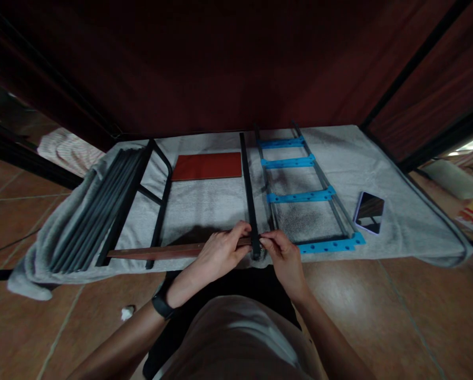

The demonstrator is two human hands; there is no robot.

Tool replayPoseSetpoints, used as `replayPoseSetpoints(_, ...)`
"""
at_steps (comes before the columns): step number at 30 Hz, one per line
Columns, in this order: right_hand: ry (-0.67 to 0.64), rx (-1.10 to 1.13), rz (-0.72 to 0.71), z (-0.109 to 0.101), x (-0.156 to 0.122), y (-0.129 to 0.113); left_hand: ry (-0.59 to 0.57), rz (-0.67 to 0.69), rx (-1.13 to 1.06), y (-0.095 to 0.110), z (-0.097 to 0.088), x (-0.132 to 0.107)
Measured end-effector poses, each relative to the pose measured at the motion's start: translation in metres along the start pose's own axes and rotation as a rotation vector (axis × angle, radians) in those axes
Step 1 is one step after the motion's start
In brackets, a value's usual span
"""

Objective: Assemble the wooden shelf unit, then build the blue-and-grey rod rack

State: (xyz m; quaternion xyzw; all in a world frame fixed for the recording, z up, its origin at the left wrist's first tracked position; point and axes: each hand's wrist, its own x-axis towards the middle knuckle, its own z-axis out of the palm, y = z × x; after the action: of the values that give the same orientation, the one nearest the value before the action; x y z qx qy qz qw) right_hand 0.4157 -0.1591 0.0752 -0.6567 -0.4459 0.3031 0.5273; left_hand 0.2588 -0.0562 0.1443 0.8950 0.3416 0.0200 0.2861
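My left hand (pixel 224 252), with a dark band on its wrist, closes over the right end of a narrow brown board (pixel 153 253). Its fingertips press against an upright black metal bar (pixel 249 190) where the board meets it. On the bar's other side, my right hand (pixel 282 256) pinches close to the bar's near end; whatever sits between those fingertips is too small to make out. At its left end the board meets a black metal frame (pixel 131 206) with a curved side piece. A reddish-brown panel (pixel 206 165) lies flat between frame and bar.
Grey tubes (pixel 97 211) lie bunched at the left of the grey cloth (pixel 410 211). Right of the bar are metal rods joined by blue perforated strips (pixel 301 197). A phone (pixel 369 212) lies further right. Dark red fabric (pixel 236 68) hangs behind. A white scrap (pixel 127 312) is on the tiled floor.
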Motion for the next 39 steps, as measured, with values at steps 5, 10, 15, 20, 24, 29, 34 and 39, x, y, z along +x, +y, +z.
replayPoseSetpoints(5,0.075,0.132,0.016,0.009,-0.002,0.003,-0.086,0.064,0.117,0.000,-0.001,0.001)
replayPoseSetpoints(10,0.106,0.049,0.038,0.018,0.000,0.006,-0.102,0.068,0.198,0.001,-0.002,0.001)
replayPoseSetpoints(15,0.099,-0.065,0.013,0.024,0.004,0.008,-0.080,0.066,0.245,0.002,0.001,0.000)
replayPoseSetpoints(20,0.102,0.070,0.081,0.021,-0.003,0.005,-0.056,0.076,0.248,0.003,0.002,-0.001)
replayPoseSetpoints(24,0.046,0.211,0.051,0.010,-0.011,-0.001,-0.048,0.083,0.231,0.003,0.003,-0.002)
replayPoseSetpoints(29,0.039,0.172,0.046,0.011,-0.007,0.002,-0.040,0.086,0.224,0.002,0.005,-0.002)
replayPoseSetpoints(34,0.032,0.120,0.066,0.015,-0.006,0.003,-0.039,0.101,0.226,0.005,0.003,-0.003)
replayPoseSetpoints(39,0.019,0.187,0.033,0.009,-0.006,0.005,-0.026,0.108,0.249,0.003,0.003,-0.004)
